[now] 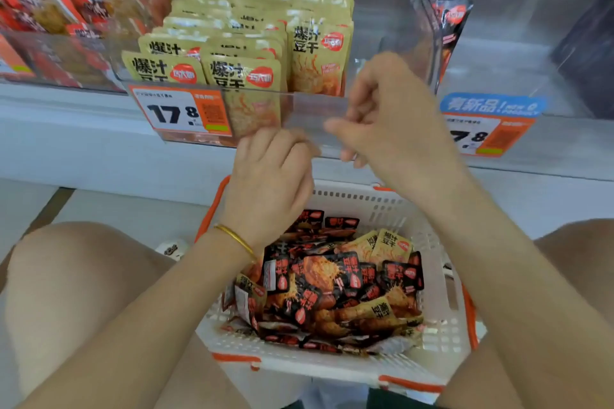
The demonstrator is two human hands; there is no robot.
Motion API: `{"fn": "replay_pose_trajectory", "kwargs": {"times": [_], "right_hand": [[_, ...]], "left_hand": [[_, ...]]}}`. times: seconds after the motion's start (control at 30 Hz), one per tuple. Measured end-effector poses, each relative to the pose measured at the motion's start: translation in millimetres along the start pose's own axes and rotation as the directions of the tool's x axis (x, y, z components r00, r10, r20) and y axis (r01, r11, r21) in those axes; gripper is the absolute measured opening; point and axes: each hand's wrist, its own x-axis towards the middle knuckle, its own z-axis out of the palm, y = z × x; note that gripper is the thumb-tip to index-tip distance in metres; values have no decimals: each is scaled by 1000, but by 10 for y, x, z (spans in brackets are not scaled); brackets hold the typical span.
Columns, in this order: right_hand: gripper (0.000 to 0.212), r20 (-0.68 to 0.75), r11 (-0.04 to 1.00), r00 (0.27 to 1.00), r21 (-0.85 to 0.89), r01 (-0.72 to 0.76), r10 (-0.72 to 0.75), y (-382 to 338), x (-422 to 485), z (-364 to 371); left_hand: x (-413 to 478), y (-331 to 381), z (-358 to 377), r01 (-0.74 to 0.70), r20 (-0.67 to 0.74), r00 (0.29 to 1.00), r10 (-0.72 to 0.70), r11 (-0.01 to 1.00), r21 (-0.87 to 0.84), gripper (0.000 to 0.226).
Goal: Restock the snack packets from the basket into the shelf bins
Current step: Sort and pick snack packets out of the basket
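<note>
A: Where are the snack packets (332, 282)?

B: Loose in the basket (365, 199), a white plastic tub with slotted walls and orange trim. They are flat, glossy pouches, mostly black and red, with a few tan ones on top of the heap.

A: And the bin (382, 26)?

B: Straight above the basket's far rim. It is a clear, hard plastic box. Tan packets (246, 30) stand upright inside it in tight rows, and a white and orange price tag (181, 113) sits on its front.

A: The hands?

B: Both are above the basket's far rim, against the bin's clear front. The left hand (272, 173) has a thin gold bracelet (237, 239) on the wrist. Its fingers (292, 146) are curled in tight, but they are blurred, so I cannot tell if they hold anything. The right hand (395, 123) is loosely bent with the forefinger stretched out sideways, and nothing shows in its grasp.

A: Anything else?

B: Above the basket and off to its right, one slim black packet (452, 20) leans in the next clear bin.
</note>
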Motion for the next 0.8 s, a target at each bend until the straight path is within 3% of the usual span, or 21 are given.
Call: {"fn": "replay_pose_trajectory", "kwargs": {"times": [0.07,0.17,0.23,0.3,0.47,0.6,0.7,0.8], "right_hand": [[32,193,987,968,-25,-159,161,322,-294,158],[14,420,909,806,-206,-363,417,1032,-515,497],[9,490,856,705,-351,-379,513,1486,-574,699],[3,497,799,652,-518,-306,573,1859,-646,834],[20,555,645,483,-764,-27,677,2396,-944,955],[18,506,542,462,-838,64,728,2509,-1145,946],[21,535,533,455,-833,147,711,2522,-1199,926],[26,679,681,413,-712,169,607,2353,-1012,876]], "left_hand": [[-114,-23,135,18,172,985,-13,999,-30,19],[-222,-54,286,102,353,932,-79,994,-48,28],[-265,-72,334,142,419,902,-110,989,-46,33],[-291,-97,357,165,452,883,-126,985,-47,36],[-329,-67,443,152,556,826,-94,987,-60,41],[-341,30,524,123,632,774,-33,988,-99,43],[-351,36,542,119,641,767,-18,986,-115,44],[-365,25,565,128,652,758,-14,983,-128,42]]}}
